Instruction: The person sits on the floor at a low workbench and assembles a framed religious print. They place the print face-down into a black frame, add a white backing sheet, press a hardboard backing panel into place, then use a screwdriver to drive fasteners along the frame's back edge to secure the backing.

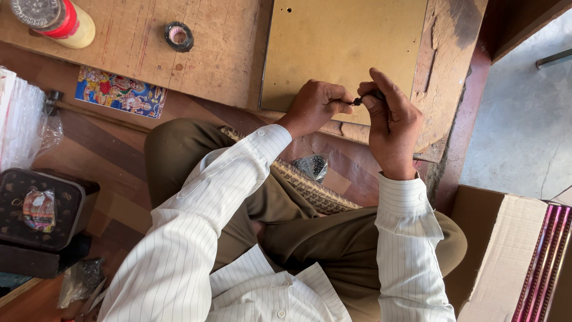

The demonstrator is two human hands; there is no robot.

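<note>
My left hand [316, 106] and my right hand [390, 122] meet over the near edge of a flat brass-coloured metal plate [339, 42] that lies on a worn wooden board [208, 53]. Both pinch one small dark part [357, 101] between their fingertips; what it is cannot be made out. I sit cross-legged in a striped white shirt and olive trousers. A clear bag of small dark pieces [313, 166] lies by my knee, below the hands.
A roll of black tape [179, 36] and a yellow bottle with a red collar [59, 21] rest on the board. A colourful picture card [119, 92] lies left. A dark box [42, 209] sits at the left, an open cardboard carton [506, 256] at the right.
</note>
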